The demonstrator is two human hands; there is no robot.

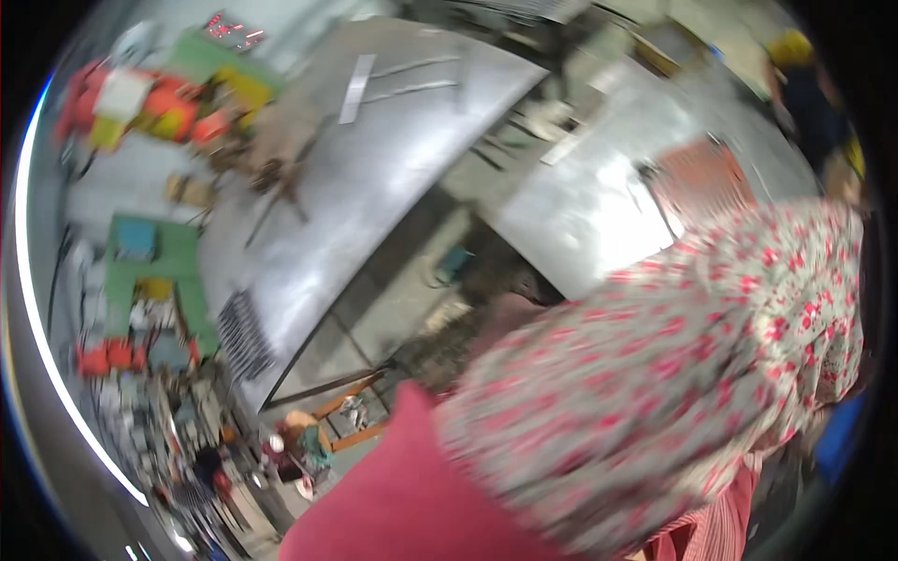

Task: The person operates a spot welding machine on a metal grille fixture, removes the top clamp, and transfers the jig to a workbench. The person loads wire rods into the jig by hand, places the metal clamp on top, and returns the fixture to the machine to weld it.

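A blurred, tilted view of a metal workshop is shown, seen from above through a fisheye lens.

At the far left, an orange and yellow machine (159, 103) is seen near the top, and below it a green machine body (150, 271) stands with red parts at its foot. These are set along the edge of the room, apart from the work surfaces.

Toward the middle, a large grey sheet-metal table (374, 178) is laid out, its edges bent by the lens. A narrow, pale metal strip (356, 88) lies flat near its far end, and a dark tool with long thin handles (281, 187) rests on its left part. A dark comb-like ribbed piece (245, 335) sits at the table's near corner. Below the table, orange metal bars (351, 411) lie on the floor among small clutter.

To the right, a second grey metal sheet (589, 215) is seen, with a rust-red mesh panel (702, 178) lying at its far side.

The lower right is filled by a pale, red-flowered fabric sleeve (673, 374), raised close before the camera, and by a plain dark-red cloth (412, 496) beneath it. Both hands are hidden: neither the left hand nor the right hand is visible, so whether they are spread, closed or holding anything cannot be told. Nothing held is seen; the nearest thing to the sleeve is the second metal sheet.
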